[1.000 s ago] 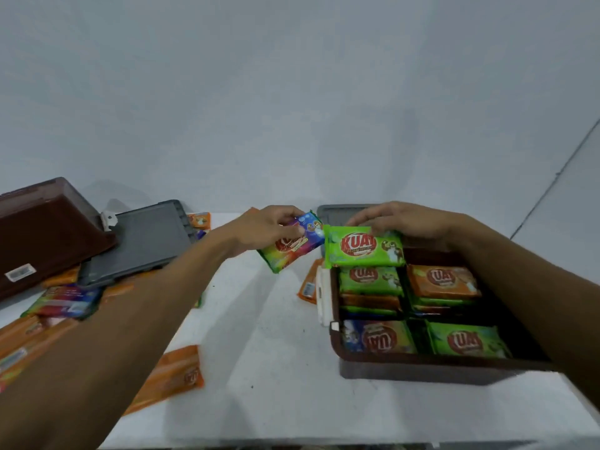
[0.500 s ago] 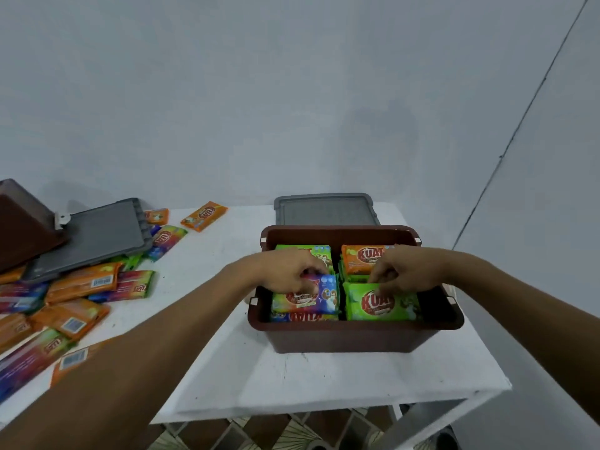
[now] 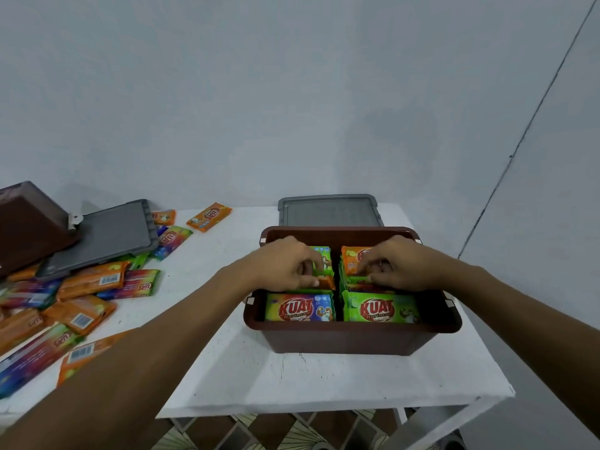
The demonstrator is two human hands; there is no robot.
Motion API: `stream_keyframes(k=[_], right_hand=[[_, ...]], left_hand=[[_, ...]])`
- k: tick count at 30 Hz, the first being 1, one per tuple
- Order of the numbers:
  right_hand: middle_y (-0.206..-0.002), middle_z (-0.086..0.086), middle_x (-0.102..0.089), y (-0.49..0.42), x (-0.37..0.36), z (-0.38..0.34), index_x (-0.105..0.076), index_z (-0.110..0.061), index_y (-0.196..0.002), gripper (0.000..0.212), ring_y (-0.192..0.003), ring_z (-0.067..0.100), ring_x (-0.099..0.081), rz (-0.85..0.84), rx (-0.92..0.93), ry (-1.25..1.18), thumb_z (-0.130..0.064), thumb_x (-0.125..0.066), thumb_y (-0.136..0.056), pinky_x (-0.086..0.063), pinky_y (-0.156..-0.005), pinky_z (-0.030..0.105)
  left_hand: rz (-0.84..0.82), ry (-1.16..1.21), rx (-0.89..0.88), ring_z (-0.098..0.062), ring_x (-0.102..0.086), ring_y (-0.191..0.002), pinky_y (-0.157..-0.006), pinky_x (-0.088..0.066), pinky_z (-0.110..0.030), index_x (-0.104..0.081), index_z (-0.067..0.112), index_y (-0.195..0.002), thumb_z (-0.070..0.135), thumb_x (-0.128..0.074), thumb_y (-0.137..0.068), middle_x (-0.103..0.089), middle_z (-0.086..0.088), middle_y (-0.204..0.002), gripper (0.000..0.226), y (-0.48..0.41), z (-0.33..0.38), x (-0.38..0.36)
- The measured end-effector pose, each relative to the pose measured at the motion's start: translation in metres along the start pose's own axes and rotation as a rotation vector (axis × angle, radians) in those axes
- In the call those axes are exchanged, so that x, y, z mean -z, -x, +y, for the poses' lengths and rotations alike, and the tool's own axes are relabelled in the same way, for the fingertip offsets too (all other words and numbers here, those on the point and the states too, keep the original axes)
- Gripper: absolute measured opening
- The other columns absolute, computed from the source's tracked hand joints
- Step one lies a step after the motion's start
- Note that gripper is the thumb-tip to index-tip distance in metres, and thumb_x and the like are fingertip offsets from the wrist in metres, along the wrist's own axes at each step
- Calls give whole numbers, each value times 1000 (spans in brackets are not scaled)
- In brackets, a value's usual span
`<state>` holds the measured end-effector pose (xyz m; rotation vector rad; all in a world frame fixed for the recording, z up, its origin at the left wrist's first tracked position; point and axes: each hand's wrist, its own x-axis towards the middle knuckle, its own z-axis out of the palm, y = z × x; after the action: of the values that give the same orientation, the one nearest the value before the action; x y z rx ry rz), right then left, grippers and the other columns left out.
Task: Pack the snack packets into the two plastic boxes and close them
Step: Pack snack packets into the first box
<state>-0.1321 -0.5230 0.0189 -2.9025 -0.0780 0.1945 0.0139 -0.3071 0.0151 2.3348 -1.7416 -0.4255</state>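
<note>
Forward, left hand (image 3: 285,264) and right hand (image 3: 404,264) palm-down in brown box (image 3: 350,327), fingers (image 3: 306,282) tight on packets (image 3: 327,282).

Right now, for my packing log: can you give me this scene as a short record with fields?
box: open, packets in four stacks inside
left hand: pinches back-left packet
right hand: pinches back-right packet
lid: flat on table behind box
loose packets: heaped at table's left
second box: far left, tipped
second lid: beside it, over loose packets
</note>
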Motion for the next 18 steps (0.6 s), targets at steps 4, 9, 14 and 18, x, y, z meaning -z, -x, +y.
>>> stream_keyframes(k=[4,9,14,18], right_hand=[[-102,-10,-48,-23,-7,5,-51,-45,-128,47,-91,9,-52,-5,4,200,-49,-65,-83,-48,-74,32],[-105,-10,-47,-40,-13,15,-47,-46,-129,58,-93,11,-51,-24,18,263,-56,-69,-77,-46,-73,31],[-117,-15,-57,-42,-17,25,-38,-39,-124,69,-101,10,-56,51,10,134,-59,-74,-69,-49,-82,33],[-90,-13,-58,-39,-13,28,-50,-34,-117,61,-80,5,-55,63,8,-7,-54,-80,-67,-45,-71,26]], left_hand=[[71,-302,25,-8,-48,-94,-74,-44,-28,-49,26,-115,52,-77,-72,-51,10,-106,57,-15,-5,1],[37,-417,97,-19,-57,-105,-84,-53,-38,-40,25,-124,55,-80,-66,-58,3,-119,76,-34,-16,-9],[85,-452,102,-21,-59,-104,-82,-54,-40,-40,24,-126,56,-75,-71,-58,1,-120,73,-35,-21,-14],[96,-244,88,-14,-54,-88,-65,-43,-28,-48,24,-102,56,-80,-65,-58,9,-95,59,-33,-23,-6]])
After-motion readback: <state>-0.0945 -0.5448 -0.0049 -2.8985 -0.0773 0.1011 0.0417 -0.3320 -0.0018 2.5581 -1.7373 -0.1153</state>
